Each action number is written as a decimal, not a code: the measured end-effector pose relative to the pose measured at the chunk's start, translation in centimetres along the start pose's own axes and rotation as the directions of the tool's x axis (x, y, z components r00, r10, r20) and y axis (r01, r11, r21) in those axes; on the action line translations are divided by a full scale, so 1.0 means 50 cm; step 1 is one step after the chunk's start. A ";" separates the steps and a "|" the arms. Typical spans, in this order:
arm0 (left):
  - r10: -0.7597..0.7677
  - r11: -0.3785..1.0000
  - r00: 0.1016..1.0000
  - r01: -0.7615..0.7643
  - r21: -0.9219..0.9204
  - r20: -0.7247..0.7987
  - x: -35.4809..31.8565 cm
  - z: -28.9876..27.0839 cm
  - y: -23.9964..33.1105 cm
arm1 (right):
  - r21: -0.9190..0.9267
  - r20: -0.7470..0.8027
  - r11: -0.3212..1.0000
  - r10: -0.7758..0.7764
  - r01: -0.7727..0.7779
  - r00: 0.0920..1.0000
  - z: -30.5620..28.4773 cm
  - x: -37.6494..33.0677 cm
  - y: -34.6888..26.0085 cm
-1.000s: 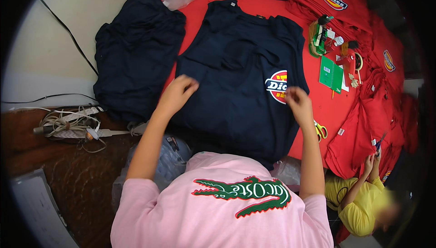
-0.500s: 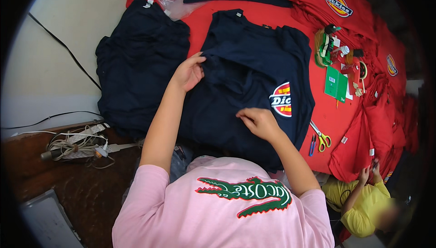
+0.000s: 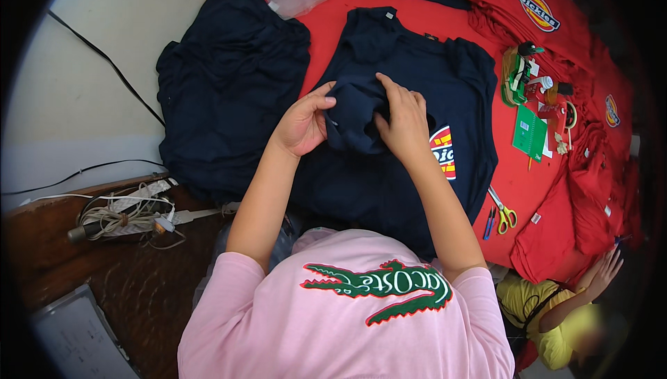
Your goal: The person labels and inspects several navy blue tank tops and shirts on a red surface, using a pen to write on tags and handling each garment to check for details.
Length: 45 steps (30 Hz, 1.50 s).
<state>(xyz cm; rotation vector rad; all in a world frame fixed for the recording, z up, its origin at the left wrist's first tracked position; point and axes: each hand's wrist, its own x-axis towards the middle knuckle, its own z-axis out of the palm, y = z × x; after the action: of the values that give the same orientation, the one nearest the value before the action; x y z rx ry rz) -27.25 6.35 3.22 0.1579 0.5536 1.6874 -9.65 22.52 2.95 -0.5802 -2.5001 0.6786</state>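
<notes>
A navy T-shirt (image 3: 451, 87) with a partly visible oval print lies spread on the red-covered table before me. One part of it, which looks like a sleeve, is lifted and opened into a rounded, tube-like fold (image 3: 356, 101). My left hand (image 3: 304, 123) pinches the left edge of this fold between thumb and fingers. On the opposite side my right hand (image 3: 405, 116) curls round the cloth, its thumb by the dark opening. The inside of the fold is mostly hidden. Left of my hands lies another heap of navy cloth (image 3: 236, 87).
Yellow-handled scissors (image 3: 507, 218) and a small blue tool (image 3: 490, 223) lie right of the shirt. Beyond are a green notebook (image 3: 530, 133), a tape roll (image 3: 571, 115) and red shirts (image 3: 556, 219). Coiled cables (image 3: 125, 216) sit at left. A person in yellow (image 3: 535, 309) works at lower right.
My right hand has moved up and left from the lower shirt to the lifted cloth. My left hand now holds the cloth raised in a rounded fold. The view has shifted slightly.
</notes>
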 end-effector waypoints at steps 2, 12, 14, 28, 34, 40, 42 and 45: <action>0.003 1.000 0.995 -0.006 0.023 0.099 -0.021 0.019 -0.002 | -0.137 0.104 0.989 0.065 -0.051 0.992 0.006 -0.003 0.048; 0.611 -0.201 0.784 0.282 0.938 -0.105 -0.032 0.090 -0.040 | 0.977 0.211 -0.077 0.388 -0.197 0.897 -0.361 -0.165 0.094; 0.528 0.070 0.798 0.302 0.951 -0.292 -0.019 0.102 -0.055 | 0.985 0.089 0.060 0.626 -0.161 0.774 -0.388 -0.194 0.068; 0.045 0.993 0.967 -0.016 0.117 -0.249 -0.090 0.279 -0.106 | 0.509 -0.291 0.772 0.570 -0.381 0.768 -0.495 -0.397 0.064; 0.051 0.966 0.948 -0.127 0.226 0.314 -0.127 0.352 -0.117 | 0.192 -0.181 0.918 0.381 -0.347 0.907 -0.496 -0.402 0.043; 0.159 0.865 0.945 -0.272 0.420 0.286 -0.157 0.405 -0.140 | 0.906 0.273 0.214 0.367 -0.366 0.889 -0.449 -0.419 -0.062; 0.150 0.800 0.922 -0.326 0.504 0.358 -0.177 0.408 -0.129 | 0.810 0.256 0.408 0.399 -0.421 0.880 -0.442 -0.417 -0.068; 0.188 0.706 0.920 -0.369 0.604 0.343 -0.203 0.431 -0.114 | 0.448 -0.085 0.821 0.432 -0.353 0.898 -0.426 -0.405 -0.065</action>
<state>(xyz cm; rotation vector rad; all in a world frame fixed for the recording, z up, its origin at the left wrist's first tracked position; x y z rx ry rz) -11.39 2.95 21.59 1.0190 0.9530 1.6555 17.18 17.18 14.20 -0.9549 -1.9799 1.2258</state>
